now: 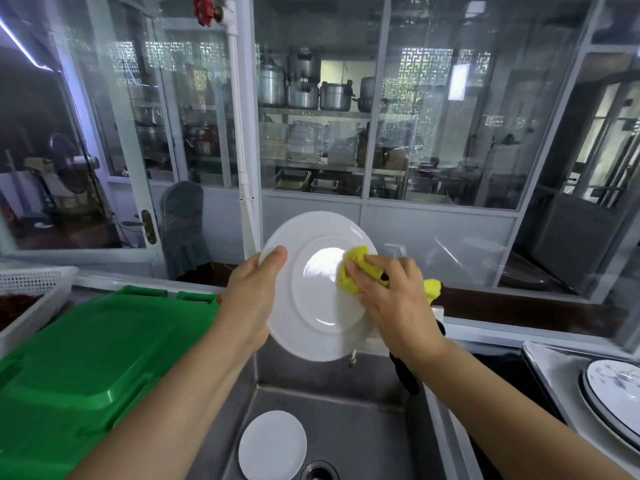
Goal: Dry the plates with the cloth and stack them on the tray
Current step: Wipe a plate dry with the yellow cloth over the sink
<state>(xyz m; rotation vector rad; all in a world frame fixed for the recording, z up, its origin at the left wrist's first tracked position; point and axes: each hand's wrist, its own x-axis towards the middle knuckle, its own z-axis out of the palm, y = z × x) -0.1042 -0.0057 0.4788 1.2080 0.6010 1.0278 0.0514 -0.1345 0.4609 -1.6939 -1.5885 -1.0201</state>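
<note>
While the white plate (318,289) is held tilted above the sink (346,427) by the left hand (252,299), gripped at its left rim, the yellow cloth (356,268) is pressed against its centre by the curled right hand (394,299). A small plate (272,445) lies in the sink; the green tray (86,362) is seen at left.

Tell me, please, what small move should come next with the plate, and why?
Probably sweep the yellow cloth from the plate's centre out toward its rim: the right hand presses it near the middle only, while the left hand holds the edge.
</note>
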